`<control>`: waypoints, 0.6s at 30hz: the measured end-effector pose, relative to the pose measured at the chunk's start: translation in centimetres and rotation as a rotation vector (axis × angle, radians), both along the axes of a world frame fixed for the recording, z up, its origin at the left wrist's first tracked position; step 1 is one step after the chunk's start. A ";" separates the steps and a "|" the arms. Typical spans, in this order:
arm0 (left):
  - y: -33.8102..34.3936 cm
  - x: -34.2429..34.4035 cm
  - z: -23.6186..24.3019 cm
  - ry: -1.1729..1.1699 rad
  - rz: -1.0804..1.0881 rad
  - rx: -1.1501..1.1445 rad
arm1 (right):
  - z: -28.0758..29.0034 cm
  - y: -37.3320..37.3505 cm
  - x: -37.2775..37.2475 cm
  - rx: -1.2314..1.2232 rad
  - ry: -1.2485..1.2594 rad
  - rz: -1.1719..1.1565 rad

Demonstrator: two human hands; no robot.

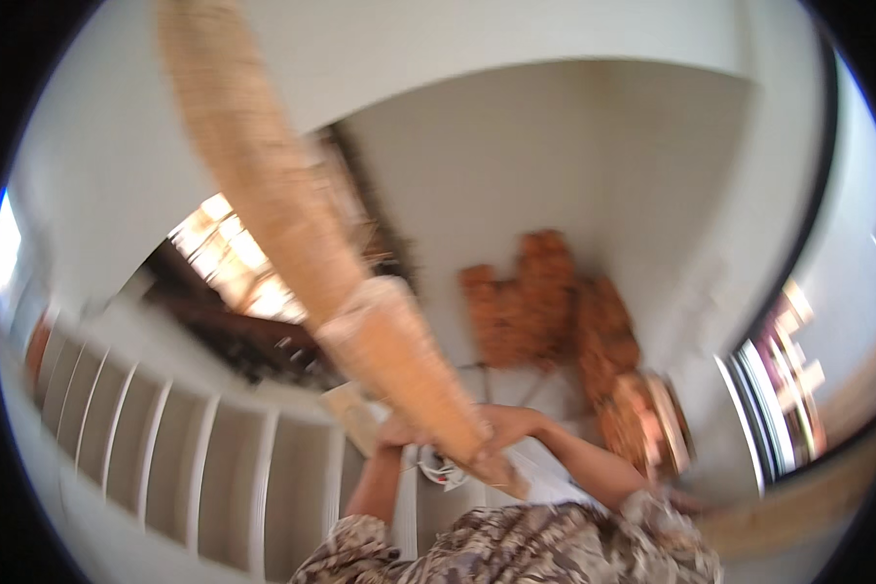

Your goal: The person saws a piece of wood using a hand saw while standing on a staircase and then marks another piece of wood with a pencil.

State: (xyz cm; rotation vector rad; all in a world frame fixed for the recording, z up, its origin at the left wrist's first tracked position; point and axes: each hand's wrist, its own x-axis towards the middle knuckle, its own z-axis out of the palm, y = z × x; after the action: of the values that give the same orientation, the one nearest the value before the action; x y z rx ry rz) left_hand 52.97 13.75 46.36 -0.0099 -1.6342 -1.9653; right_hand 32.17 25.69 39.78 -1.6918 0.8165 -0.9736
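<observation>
Long light-brown wooden boards (263, 224) slant up from my body to the top left, blurred by motion; a shorter piece lies along the lower part. My left hand (399, 430) is at the lower left side of the wood, closed on it and partly hidden by it. My right hand (501, 428) grips the wood near its lower end from the right. Just below my hands, a white coiled item (441, 472), perhaps cable, shows beside a pale board or sheet (350, 409).
A staircase with pale steps (224, 457) runs along the lower left. An opening (224, 263) with dark edges is beyond the boards. Stacks of red bricks (516, 311) stand by the white wall (652, 175). A dark-framed window or doorway (784, 389) is on the right.
</observation>
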 end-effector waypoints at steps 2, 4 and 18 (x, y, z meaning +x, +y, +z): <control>-1.1 -0.7 0.9 -0.055 -0.231 -0.036 | 1.2 1.5 2.7 0.056 -0.125 0.042; -1.7 -1.2 2.6 -0.121 -0.435 -0.095 | -0.1 3.3 6.4 -0.157 -0.061 -0.267; 10.7 -16.7 -6.7 -0.664 -0.288 -0.676 | -10.3 7.5 13.8 0.201 -0.795 -1.716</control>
State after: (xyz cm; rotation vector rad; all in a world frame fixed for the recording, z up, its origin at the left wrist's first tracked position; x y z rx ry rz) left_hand 36.31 24.43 39.62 0.1714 -2.8087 -1.5854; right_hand 45.96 33.15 29.49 0.0595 1.6372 -2.2836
